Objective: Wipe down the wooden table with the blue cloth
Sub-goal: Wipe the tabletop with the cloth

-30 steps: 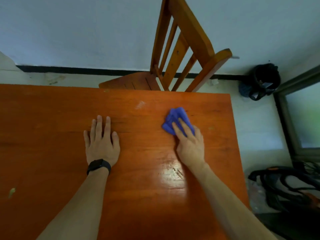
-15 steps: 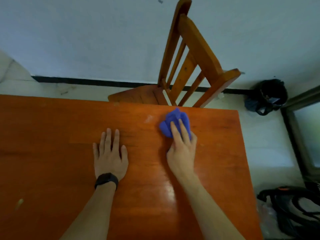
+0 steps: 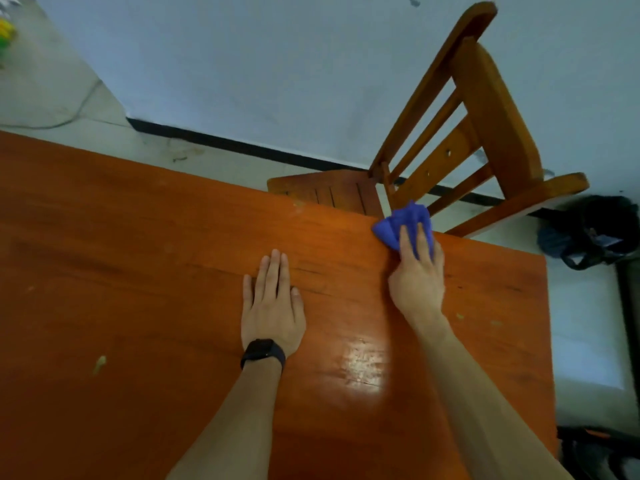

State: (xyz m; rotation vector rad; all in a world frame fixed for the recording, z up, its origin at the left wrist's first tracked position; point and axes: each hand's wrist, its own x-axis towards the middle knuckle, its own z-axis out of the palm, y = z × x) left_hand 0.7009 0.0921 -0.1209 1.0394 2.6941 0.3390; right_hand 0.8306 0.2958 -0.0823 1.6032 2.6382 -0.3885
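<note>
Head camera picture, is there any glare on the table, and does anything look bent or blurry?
Head view: a bright glare patch sits on the orange wooden table between the forearms; wide-angle distortion tilts the wooden slatted chair; the blue cloth under the right hand looks slightly soft.

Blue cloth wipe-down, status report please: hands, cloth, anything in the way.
Right hand pressing blue cloth at table's far edge. Left hand flat, empty, on wooden table. Chair just beyond the edge; tabletop clear.

Blue cloth (image 3: 398,225) on orange-brown wooden table (image 3: 138,271), matching orange-brown chair (image 3: 485,109), black wristband (image 3: 263,351).
</note>
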